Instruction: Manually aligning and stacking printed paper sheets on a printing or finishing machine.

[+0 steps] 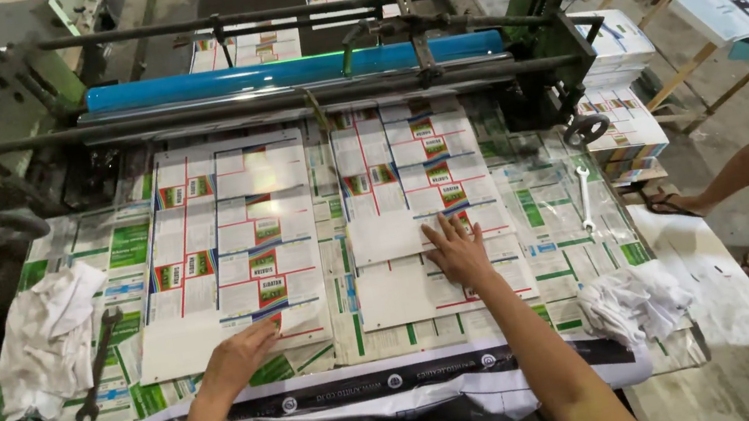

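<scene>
Step in hand, as judged: feeding printed sheets toward the blue roller [294, 71]. Left hand [240, 356] pinches the near edge of the left printed sheet [223, 253]; right hand [457, 253] lies flat, fingers [438, 229] spread, on the right printed sheet [423, 203]. Both sheets rest on the tabletop [589, 257]. Next move likely calls for square alignment.

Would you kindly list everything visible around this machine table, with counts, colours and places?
Printed sheets: two glossy strips, white with red and green, side by side on the table.
Roller: one, blue, across the machine at the far edge.
Spanners: two, a dark one at left, a silver one at right.
Rags: two white heaps, left and right.
Sheet stacks: several, right of the machine.
Another person's legs: two, far right.
Left hand: on the left strip's near edge.
Right hand: flat on the right strip.
</scene>
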